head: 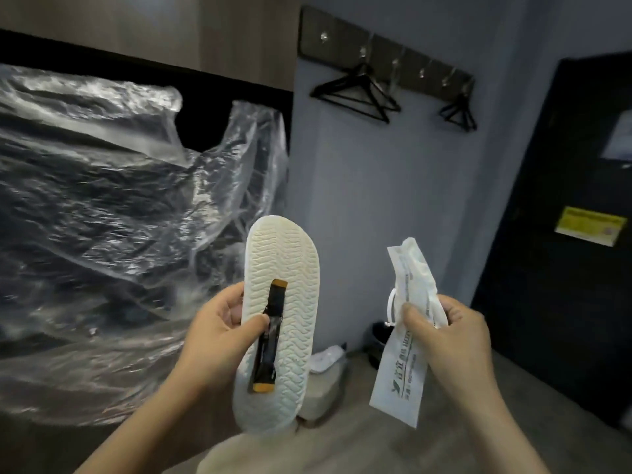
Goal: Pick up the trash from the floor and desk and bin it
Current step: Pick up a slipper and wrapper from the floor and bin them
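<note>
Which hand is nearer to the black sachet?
Left. The left hand pins the black sachet against the slipper sole with its thumb; the right hand is apart, off to its right, holding a white bag.

White ridged slipper sole [280, 323] — black-orange sachet [270, 336]

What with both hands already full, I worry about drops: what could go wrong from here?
1. The black sachet is only pinned against the sole of the slipper by the thumb of the left hand; it could slide off and land back on the floor.
2. The right hand pinches the white wrappers in one bunch; one might slip out on the way to the dark bin by the wall.
</note>
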Action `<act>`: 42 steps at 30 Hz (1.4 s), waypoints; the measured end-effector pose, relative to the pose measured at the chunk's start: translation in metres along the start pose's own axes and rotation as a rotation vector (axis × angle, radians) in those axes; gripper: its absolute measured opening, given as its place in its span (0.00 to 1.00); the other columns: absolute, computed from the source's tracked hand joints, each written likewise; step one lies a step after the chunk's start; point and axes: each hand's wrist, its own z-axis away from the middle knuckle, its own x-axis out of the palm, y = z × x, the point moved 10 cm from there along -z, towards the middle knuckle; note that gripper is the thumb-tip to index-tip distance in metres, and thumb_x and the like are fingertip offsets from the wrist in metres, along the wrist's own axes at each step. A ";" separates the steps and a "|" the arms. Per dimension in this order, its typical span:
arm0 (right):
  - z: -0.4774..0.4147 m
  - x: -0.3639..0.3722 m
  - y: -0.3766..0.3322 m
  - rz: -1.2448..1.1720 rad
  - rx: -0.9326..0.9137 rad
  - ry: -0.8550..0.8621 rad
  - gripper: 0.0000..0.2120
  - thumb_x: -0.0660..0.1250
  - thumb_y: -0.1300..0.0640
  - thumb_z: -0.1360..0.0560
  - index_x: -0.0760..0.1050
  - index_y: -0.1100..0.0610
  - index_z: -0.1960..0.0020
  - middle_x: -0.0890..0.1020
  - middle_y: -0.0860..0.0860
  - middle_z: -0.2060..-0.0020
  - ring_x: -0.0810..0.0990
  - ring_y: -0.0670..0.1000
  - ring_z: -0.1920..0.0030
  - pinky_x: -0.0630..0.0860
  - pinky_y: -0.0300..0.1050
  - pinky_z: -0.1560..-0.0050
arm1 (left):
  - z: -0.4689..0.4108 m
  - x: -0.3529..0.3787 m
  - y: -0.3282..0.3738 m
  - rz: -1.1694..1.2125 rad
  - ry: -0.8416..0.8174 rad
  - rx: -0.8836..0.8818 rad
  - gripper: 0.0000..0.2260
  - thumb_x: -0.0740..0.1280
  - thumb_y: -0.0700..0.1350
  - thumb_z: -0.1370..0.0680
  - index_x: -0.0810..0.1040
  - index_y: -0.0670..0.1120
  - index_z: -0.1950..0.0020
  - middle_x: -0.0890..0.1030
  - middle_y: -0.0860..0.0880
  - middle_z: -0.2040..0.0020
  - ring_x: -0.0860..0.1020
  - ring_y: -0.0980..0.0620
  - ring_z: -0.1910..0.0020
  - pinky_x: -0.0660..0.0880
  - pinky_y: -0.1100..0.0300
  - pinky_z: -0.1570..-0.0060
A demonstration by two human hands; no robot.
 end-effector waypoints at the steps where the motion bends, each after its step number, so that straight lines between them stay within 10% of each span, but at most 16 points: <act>1: -0.008 -0.025 0.012 0.023 0.009 0.033 0.08 0.70 0.57 0.29 0.78 0.61 0.63 0.80 0.59 0.68 0.77 0.58 0.70 0.73 0.48 0.71 | -0.008 0.028 -0.007 0.019 -0.030 -0.004 0.19 0.61 0.26 0.25 0.80 0.46 0.46 0.86 0.45 0.54 0.85 0.48 0.55 0.80 0.59 0.60; 7: -0.033 -0.166 0.074 0.121 0.079 0.236 0.07 0.70 0.58 0.29 0.79 0.56 0.66 0.82 0.50 0.71 0.80 0.45 0.73 0.74 0.35 0.75 | -0.046 0.185 -0.043 0.042 -0.241 -0.024 0.18 0.62 0.27 0.25 0.79 0.45 0.42 0.85 0.45 0.50 0.84 0.45 0.50 0.79 0.51 0.51; 14: -0.055 -0.247 0.136 0.241 0.172 0.359 0.07 0.71 0.56 0.29 0.79 0.57 0.64 0.82 0.55 0.68 0.82 0.56 0.67 0.80 0.56 0.67 | -0.087 0.291 -0.097 0.013 -0.349 -0.111 0.18 0.64 0.29 0.25 0.79 0.49 0.43 0.86 0.49 0.52 0.84 0.49 0.52 0.81 0.54 0.55; 20: -0.108 -0.243 0.186 0.232 0.219 0.373 0.06 0.72 0.56 0.28 0.80 0.54 0.63 0.83 0.51 0.68 0.83 0.50 0.69 0.80 0.45 0.71 | -0.153 0.314 -0.154 -0.072 -0.342 -0.158 0.19 0.66 0.31 0.25 0.79 0.54 0.44 0.86 0.56 0.54 0.84 0.56 0.56 0.79 0.65 0.64; 27: -0.215 -0.189 0.246 0.231 0.228 0.332 0.04 0.71 0.57 0.27 0.80 0.52 0.61 0.84 0.48 0.68 0.84 0.48 0.69 0.77 0.37 0.75 | -0.272 0.307 -0.217 -0.115 -0.281 -0.224 0.19 0.66 0.33 0.25 0.80 0.57 0.45 0.85 0.53 0.51 0.84 0.49 0.52 0.79 0.44 0.50; 42: -0.379 -0.145 0.412 0.218 0.381 0.303 0.03 0.71 0.56 0.27 0.79 0.48 0.58 0.84 0.42 0.67 0.84 0.45 0.69 0.74 0.32 0.75 | -0.473 0.390 -0.354 -0.262 -0.319 -0.356 0.16 0.66 0.36 0.25 0.78 0.52 0.41 0.84 0.48 0.49 0.82 0.44 0.49 0.77 0.39 0.46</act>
